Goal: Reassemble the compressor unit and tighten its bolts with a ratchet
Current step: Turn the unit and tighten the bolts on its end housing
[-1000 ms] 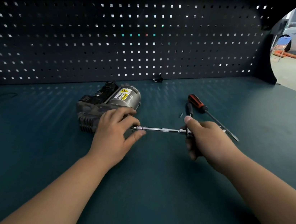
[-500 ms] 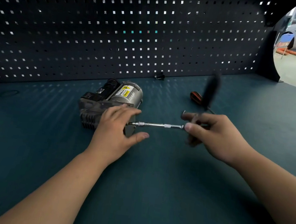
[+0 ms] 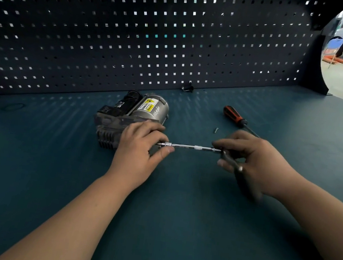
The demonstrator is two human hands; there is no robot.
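Head view: compressor [image 3: 133,114] under left hand [image 3: 140,147], braced against turning, thumb and forefinger pinching socket end of ratchet [image 3: 190,147] to keep it seated; right hand [image 3: 255,162] clamped on its blurred handle, apparently mid-swing; screwdriver [image 3: 233,116] and screw [image 3: 215,130] just beyond right hand.

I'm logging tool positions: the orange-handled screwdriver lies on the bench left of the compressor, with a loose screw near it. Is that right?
Not quite: the head view shows the orange-handled screwdriver lying on the bench right of the compressor, not left, beyond the right hand. The loose screw is indeed near it.
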